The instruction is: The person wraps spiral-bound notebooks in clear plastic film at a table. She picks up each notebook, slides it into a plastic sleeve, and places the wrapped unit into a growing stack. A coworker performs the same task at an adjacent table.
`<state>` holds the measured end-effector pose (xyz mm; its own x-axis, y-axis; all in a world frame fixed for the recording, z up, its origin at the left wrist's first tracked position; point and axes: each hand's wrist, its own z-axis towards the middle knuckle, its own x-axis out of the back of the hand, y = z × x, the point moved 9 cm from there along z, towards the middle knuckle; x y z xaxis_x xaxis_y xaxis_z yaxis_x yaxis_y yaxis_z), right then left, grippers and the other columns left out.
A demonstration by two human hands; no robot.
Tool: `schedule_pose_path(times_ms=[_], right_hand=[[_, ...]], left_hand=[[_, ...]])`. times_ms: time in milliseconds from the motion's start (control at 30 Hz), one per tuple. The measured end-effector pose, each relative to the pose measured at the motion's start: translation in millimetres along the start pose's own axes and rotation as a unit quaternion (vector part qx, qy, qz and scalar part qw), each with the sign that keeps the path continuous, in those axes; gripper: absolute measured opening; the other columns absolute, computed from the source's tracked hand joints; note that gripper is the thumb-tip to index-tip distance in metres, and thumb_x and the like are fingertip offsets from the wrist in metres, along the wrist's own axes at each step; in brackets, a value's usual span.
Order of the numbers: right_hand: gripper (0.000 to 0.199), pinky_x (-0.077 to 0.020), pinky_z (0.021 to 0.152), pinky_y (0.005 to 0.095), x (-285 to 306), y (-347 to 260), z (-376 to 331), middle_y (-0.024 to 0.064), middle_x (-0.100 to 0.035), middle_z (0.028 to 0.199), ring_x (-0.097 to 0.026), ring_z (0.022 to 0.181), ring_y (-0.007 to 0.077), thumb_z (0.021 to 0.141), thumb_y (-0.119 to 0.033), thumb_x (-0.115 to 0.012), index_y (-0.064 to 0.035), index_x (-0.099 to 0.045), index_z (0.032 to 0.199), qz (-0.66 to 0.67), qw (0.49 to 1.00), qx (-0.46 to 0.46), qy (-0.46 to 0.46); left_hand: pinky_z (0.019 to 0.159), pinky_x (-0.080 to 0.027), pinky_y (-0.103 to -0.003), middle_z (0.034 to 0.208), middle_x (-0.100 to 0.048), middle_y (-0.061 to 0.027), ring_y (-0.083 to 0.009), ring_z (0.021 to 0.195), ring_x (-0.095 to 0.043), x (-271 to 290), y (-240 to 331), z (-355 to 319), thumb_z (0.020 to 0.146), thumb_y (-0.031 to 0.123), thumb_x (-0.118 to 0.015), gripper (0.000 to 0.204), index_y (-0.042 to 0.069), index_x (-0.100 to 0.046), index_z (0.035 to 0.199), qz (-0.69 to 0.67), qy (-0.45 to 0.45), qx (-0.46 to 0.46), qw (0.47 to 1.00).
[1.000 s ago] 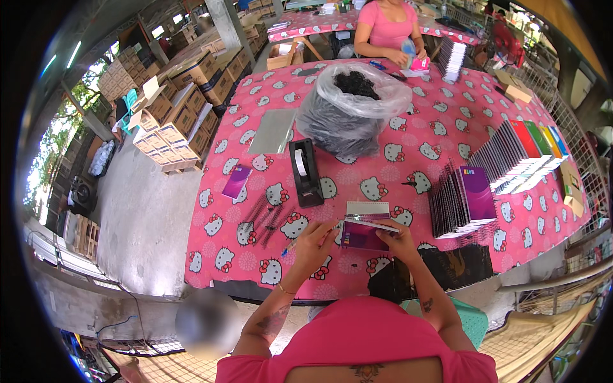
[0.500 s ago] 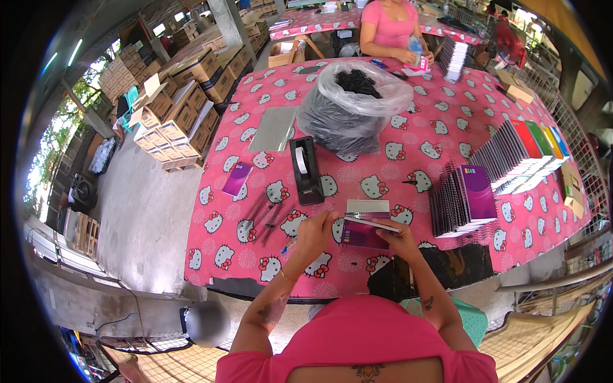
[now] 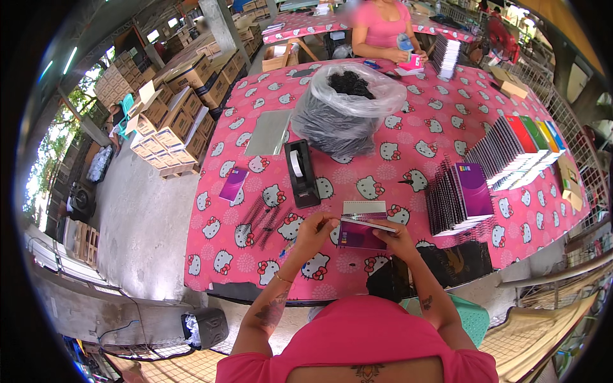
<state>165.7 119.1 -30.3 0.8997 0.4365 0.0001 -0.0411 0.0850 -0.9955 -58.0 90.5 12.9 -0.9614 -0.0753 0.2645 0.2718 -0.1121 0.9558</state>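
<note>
1. Gripping the near end of its work, the right hand (image 3: 399, 239) pinches the right end of a purple notebook (image 3: 357, 236) between thumb and fingers.
2. Notebook position: tilted, low over the near side of the pink printed table (image 3: 396, 171), directly before the seated person.
3. Left hand (image 3: 314, 231): fingers drawn together at the notebook's left end. From where I stand, I cannot tell whether they pinch anything.
4. Pale punched sheet (image 3: 364, 207): just beyond the notebook; whether the two are joined cannot be determined.
5. Dark wire coils (image 3: 262, 220): loose on the table, left of the left hand.
6. Black tape dispenser (image 3: 302, 179): beyond the left hand, loaded with a roll. A small purple booklet (image 3: 234, 184) lies flat farther left.
7. Purple spiral notebooks (image 3: 474, 190): standing in a row, right of the right hand. A row in several colours (image 3: 518, 153) stands behind.
8. Clear plastic bag (image 3: 348, 112): filled with black material, near the table's middle.
9. Co-worker (image 3: 383, 29): at the far edge, handling a pink item.
</note>
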Motion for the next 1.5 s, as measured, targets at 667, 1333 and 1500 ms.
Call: schedule_pose_path(times_ms=[667,1333,1500], right_hand=[[0.026,-0.0477,0.083,0.0245,2,3,-12,-0.0014,-0.067,0.103,-0.058,0.093,0.0062,0.092,-0.006,-0.068,-0.0014,-0.068,0.118,-0.029,0.997,-0.056,0.05],[0.034,-0.0476,0.081,0.0247,1,-54,-19,0.0017,-0.068,0.105,-0.057,0.091,0.0071,0.094,-0.006,-0.064,-0.004,-0.063,0.129,0.024,0.996,-0.02,0.089],[0.034,-0.0468,0.07,0.0223,-11,-55,-26,-0.0053,-0.065,0.092,-0.054,0.079,0.0026,0.095,-0.009,-0.064,-0.0043,-0.064,0.128,0.017,0.996,-0.04,0.079]], left_hand=[[0.107,-0.028,-0.06,0.146,-0.04,-0.0239,-0.0413,0.13,-0.042,-41,81,-1,0.091,0.036,-0.064,0.067,0.002,-0.041,0.144,0.443,-0.038,-0.215,0.869],[0.114,-0.019,-0.064,0.149,-0.038,-0.0289,-0.0427,0.143,-0.03,-89,94,-48,0.09,0.058,-0.052,0.083,-0.006,-0.042,0.141,0.484,-0.046,-0.322,0.812],[0.114,-0.021,-0.062,0.148,-0.038,-0.0291,-0.0427,0.142,-0.031,-74,106,-10,0.09,0.055,-0.055,0.082,-0.007,-0.04,0.141,0.557,-0.026,-0.275,0.783]])
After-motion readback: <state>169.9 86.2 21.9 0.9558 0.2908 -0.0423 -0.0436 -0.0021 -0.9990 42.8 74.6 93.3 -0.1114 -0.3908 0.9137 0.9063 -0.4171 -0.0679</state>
